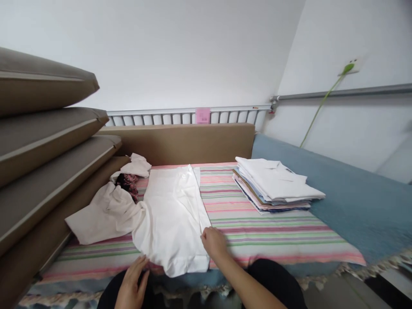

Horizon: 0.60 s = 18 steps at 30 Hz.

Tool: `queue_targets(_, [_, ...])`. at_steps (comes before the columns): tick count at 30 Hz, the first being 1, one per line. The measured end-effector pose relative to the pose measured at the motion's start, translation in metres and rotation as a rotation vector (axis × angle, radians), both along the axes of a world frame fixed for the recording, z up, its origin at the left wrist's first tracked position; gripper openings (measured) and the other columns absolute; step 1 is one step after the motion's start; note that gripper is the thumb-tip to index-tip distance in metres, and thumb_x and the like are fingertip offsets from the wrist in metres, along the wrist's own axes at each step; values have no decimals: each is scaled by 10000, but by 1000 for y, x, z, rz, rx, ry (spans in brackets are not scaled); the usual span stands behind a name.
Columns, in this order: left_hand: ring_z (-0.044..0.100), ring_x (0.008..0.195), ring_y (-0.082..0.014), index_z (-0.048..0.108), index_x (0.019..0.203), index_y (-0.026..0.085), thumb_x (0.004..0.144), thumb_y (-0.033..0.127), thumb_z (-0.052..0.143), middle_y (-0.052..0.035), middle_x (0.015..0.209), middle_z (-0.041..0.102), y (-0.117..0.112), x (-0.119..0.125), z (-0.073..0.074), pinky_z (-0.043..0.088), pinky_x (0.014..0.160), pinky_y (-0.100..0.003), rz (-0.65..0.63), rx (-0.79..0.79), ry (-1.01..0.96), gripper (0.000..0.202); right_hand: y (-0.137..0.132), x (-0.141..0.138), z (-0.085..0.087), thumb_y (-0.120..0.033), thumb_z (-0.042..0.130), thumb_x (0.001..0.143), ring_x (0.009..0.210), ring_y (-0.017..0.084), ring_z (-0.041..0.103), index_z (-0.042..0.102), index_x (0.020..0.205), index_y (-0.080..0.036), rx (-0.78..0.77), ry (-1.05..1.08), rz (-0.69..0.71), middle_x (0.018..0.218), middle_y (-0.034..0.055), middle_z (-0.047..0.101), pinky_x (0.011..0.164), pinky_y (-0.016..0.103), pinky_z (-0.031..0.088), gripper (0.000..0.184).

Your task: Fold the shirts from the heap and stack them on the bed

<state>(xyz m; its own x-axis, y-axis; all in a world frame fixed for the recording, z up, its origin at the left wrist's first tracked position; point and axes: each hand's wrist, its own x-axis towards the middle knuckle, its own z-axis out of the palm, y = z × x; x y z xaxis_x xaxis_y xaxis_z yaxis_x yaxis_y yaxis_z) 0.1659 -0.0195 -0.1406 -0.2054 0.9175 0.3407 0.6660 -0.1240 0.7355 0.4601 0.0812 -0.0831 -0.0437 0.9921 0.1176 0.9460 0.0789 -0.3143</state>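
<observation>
A white garment (pixel 175 214) lies spread lengthwise on a striped sheet (pixel 257 234). My right hand (pixel 213 241) rests at the garment's right edge near its bottom, fingers curled onto the cloth. My left hand (pixel 131 283) is low at the bed's front edge, just below the garment's bottom-left corner, fingers stretched out and holding nothing. A crumpled cream garment (pixel 103 212) lies to the left, touching the white one.
A stack of folded shirts (pixel 275 184) sits at the right on the striped sheet. Brown cushions (pixel 41 154) are stacked at the left, with a brown board (pixel 189 141) behind. A blue cover (pixel 350 201) lies to the right. A green cable (pixel 322 103) hangs on the wall.
</observation>
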Motion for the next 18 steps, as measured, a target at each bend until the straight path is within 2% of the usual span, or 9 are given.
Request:
queue_targets(2, [555, 1125, -294, 652, 1037, 226, 680, 454, 595, -73, 1152, 645, 1, -8, 4, 385, 1046, -482, 99, -58, -176, 427, 1, -2, 5, -179, 482, 806, 882, 218, 608, 669, 862, -176, 23, -21, -13, 895, 78, 679, 772, 316, 430, 195])
queue_targets(4, [566, 1103, -305, 631, 1044, 191, 626, 444, 629, -96, 1145, 642, 6, -16, 8, 379, 1047, -467, 215, -112, -396, 489, 0, -4, 6, -228, 464, 837, 1084, 240, 551, 630, 1085, -175, 130, -16, 44, 1150, 108, 624, 897, 352, 411, 303])
queue_targets(6, [584, 1064, -312, 601, 1038, 152, 589, 405, 652, -126, 1107, 644, 15, -25, 9, 423, 997, -466, 311, -146, -644, 518, 0, -7, 0, -336, 437, 874, 1293, 250, 376, 508, 1286, -189, 208, -17, 176, 1403, 100, 429, 1042, 396, 316, 443])
queue_targets(7, [600, 1030, -308, 583, 1038, 140, 585, 381, 659, -132, 1066, 650, 19, -29, 8, 459, 950, -462, 347, -159, -765, 518, 0, -8, -7, -393, 413, 887, 1349, 247, 287, 447, 1344, -199, 201, -25, 246, 1465, 81, 335, 1086, 414, 262, 498])
queue_targets(8, [618, 984, -295, 562, 1042, 136, 593, 352, 664, -125, 1014, 656, 24, -33, 7, 493, 893, -448, 377, -176, -878, 509, 1, -9, -14, -446, 388, 893, 1375, 244, 230, 405, 1377, -208, 165, -36, 305, 1489, 64, 283, 1110, 429, 224, 539])
queue_targets(10, [647, 861, -256, 524, 1041, 143, 622, 283, 670, -89, 895, 659, 32, -40, 6, 532, 779, -401, 441, -228, -1076, 465, 2, -7, -32, -514, 340, 897, 1385, 238, 201, 371, 1398, -219, 52, -65, 376, 1491, 49, 268, 1126, 448, 197, 582])
queue_targets(13, [650, 758, -193, 500, 990, 157, 688, 171, 639, -56, 818, 651, 42, -47, 10, 523, 707, -310, 495, -265, -1296, 333, 4, -2, -53, -554, 307, 893, 1383, 230, 206, 365, 1400, -225, -53, -96, 395, 1488, 42, 264, 1133, 450, 194, 608])
queue_targets(16, [648, 730, -157, 519, 892, 147, 745, 109, 583, -55, 797, 652, 53, -52, 20, 506, 707, -255, 439, -297, -1414, 164, 5, 1, -56, -549, 318, 888, 1377, 230, 223, 386, 1390, -225, -67, -104, 391, 1482, 43, 271, 1130, 447, 209, 601])
queue_targets(18, [647, 700, -158, 543, 838, 131, 769, 119, 559, -66, 772, 656, 65, -55, 25, 505, 722, -262, 407, -340, -1445, 71, 8, 1, -50, -535, 336, 882, 1350, 246, 294, 469, 1339, -229, -76, -94, 372, 1441, 55, 364, 1118, 463, 229, 565])
